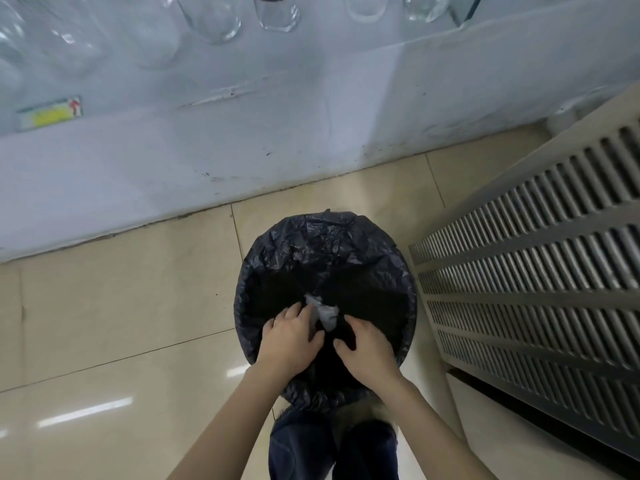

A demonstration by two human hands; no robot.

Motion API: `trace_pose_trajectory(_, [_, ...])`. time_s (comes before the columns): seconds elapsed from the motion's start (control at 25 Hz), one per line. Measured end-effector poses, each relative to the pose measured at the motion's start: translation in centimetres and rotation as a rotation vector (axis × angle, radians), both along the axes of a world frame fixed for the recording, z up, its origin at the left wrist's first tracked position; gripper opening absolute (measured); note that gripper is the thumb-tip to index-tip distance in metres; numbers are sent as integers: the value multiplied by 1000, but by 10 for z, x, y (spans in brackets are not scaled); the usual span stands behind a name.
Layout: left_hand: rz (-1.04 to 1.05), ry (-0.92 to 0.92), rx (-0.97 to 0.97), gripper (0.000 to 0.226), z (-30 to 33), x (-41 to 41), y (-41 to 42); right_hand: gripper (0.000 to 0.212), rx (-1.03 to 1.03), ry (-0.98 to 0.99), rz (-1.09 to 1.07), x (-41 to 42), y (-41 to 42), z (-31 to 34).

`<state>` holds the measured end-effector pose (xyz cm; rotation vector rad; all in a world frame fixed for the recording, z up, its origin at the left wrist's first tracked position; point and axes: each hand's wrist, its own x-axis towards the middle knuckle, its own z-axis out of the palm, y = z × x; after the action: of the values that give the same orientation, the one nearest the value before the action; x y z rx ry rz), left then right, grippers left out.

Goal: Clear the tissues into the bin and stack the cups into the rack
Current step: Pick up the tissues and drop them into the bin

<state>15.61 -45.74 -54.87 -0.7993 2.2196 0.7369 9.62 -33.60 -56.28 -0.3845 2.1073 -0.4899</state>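
tissue [327,315], a pale crumpled wad, sits at lower centre of the frame over the dark mouth of the bin [249,292], between the two hands and touching the left one. it looks feather-light, soft and crushable, with nothing fragile or slippery about it; any pinch on its crumpled bulk would hold, and letting go should be enough for it to fall in. left hand [292,336] has its fingers [289,315] spread loosely, palm down, the tips against the wad rather than clamped round it. right hand [367,344] lies palm down just right of the wad, fingers curled downward; whether they pinch the tissue or the liner i cannot tell. black liner [322,244] is thin, crinkly film folded over the rim, likely to snag or drag if a finger catches it.

room is tight at right of the frame, where a slatted radiator cover [540,258] stands close beside the bin. tiled floor [114,306] at left lies open. glass cups [214,19] show along the top edge, well apart, hard and breakable, best taken by the body.
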Motion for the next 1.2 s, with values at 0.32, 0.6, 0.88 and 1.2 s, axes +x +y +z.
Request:
trace_pose_trajectory(0.32, [-102,-18,-55,63,135,3,-2,58,41,172,54,-10,13,135])
trace_pose_trajectory(0.6, [-94,78,-85,64,280,15,7,60,-1,238,64,3,32,285])
trace_pose_trajectory(0.88, [-106,208,-110,66,393,20,11,63,-56,330,40,9,40,399])
trace_pose_trajectory(1.2, [-266,318,-153,62,475,11,13,66,-23,454,-25,15,56,488])
